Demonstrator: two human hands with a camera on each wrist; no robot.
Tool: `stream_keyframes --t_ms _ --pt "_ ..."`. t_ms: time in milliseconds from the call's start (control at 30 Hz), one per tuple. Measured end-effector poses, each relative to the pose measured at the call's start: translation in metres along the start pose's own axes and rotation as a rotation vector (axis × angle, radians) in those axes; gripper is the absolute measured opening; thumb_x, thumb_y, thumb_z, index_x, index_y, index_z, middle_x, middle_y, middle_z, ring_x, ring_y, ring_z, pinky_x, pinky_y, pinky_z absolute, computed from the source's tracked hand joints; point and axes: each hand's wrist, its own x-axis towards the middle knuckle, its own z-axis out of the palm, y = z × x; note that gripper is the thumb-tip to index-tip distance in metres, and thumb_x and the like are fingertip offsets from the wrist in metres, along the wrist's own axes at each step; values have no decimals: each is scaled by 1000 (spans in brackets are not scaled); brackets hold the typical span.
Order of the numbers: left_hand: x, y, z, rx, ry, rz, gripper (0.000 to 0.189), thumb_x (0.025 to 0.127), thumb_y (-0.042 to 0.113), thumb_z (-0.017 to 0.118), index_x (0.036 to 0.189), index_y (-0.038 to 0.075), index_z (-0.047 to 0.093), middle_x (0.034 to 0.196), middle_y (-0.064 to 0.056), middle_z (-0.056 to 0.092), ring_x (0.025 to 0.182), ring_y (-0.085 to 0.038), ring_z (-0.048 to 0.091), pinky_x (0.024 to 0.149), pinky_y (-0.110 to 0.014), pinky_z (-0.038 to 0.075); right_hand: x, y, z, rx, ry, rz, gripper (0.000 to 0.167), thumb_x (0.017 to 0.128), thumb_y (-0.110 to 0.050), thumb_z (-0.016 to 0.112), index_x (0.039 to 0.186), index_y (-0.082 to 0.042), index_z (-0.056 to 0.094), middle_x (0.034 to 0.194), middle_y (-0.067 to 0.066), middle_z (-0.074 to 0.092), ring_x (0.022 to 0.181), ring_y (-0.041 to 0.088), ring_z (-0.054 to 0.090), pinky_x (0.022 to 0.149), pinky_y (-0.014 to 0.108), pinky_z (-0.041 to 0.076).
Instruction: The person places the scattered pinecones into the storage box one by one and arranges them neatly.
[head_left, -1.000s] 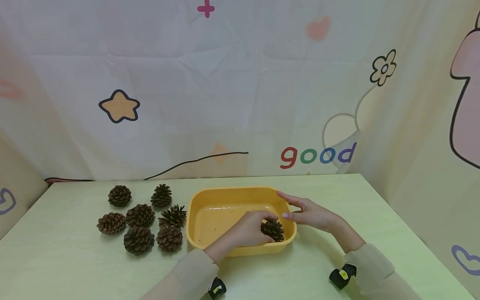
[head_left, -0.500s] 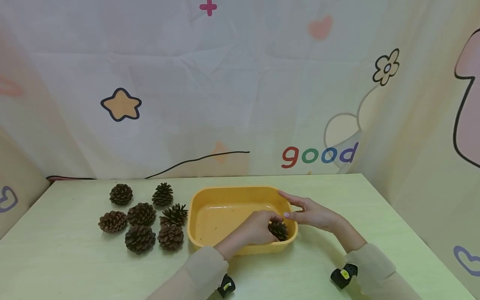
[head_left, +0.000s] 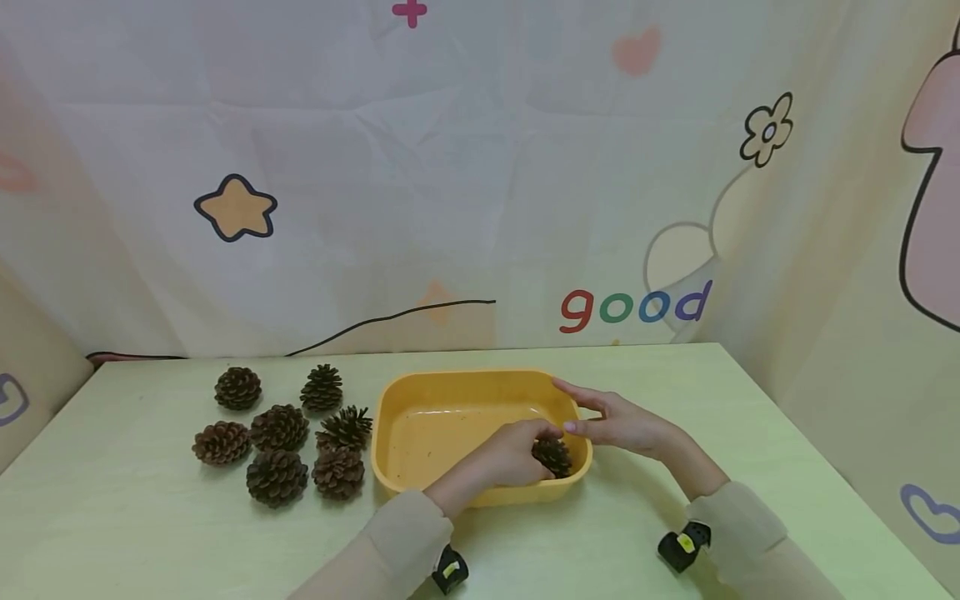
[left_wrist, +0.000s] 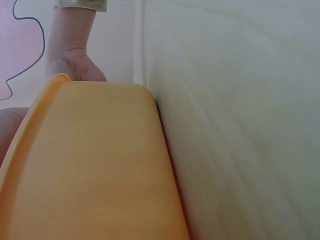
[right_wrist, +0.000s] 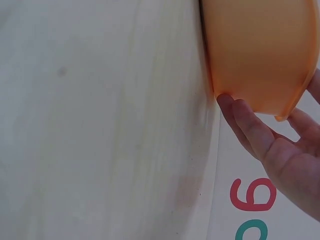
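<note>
In the head view my left hand (head_left: 517, 454) reaches over the near rim of a yellow plastic basin (head_left: 442, 433). Its thumb and fingers grip a brown pine cone (head_left: 553, 458) low inside the basin's right end, partly covered by the hand. My right hand (head_left: 626, 427) holds the basin's right end from outside, thumb and index finger at the rim. The right wrist view shows fingers (right_wrist: 250, 122) of that hand against the basin's outer wall (right_wrist: 260, 55). In the left wrist view the basin's side (left_wrist: 100, 160) hides most of my left hand.
Several pine cones (head_left: 279, 428) lie grouped on the pale table (head_left: 112, 517), left of the basin; the nearest ones stand close to its left wall. A printed cloth (head_left: 450, 192) hangs behind the table, and more cloth rises at both sides.
Over the last second my left hand has shifted a little to the right with the pine cone, closer to the basin's right wall. My right hand keeps its place on the basin.
</note>
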Motion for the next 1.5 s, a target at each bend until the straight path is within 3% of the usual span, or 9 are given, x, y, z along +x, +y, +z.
stream_keyframes --t_ms 533,667,933,1167,1500 --pt "-10 -9 -15 -86 -2 -49 52 78 13 71 126 10 51 128 -7 52 114 -28 51 93 -41 45 1 -5 1 23 4 29 67 90 -24 58 146 -18 21 149 20 16 131 44 24 93 48 43" --pt "-19 -9 -22 -98 11 -40 54 78 14 71 127 10 51 129 -7 52 116 -28 50 92 -41 46 1 -4 1 25 12 45 67 90 -25 58 146 -19 22 148 21 16 129 44 26 92 48 44" --pt "-38 -10 -44 -122 53 53 54 79 13 70 129 7 49 128 -11 51 116 -30 49 94 -41 44 0 -2 1 38 16 46 67 90 -24 59 146 -18 22 147 24 17 128 44 29 91 46 45" --pt "-57 -22 -62 -181 84 69 56 81 14 70 131 9 46 131 -12 48 118 -29 48 99 -42 39 0 -2 2 25 17 52 67 90 -25 58 146 -18 22 147 25 15 129 45 27 92 47 44" --pt "-82 -37 -84 -215 195 84 55 78 16 72 128 9 49 127 -7 52 118 -29 47 99 -45 39 1 1 1 37 9 45 67 90 -23 58 146 -17 21 148 25 12 130 46 22 92 46 44"
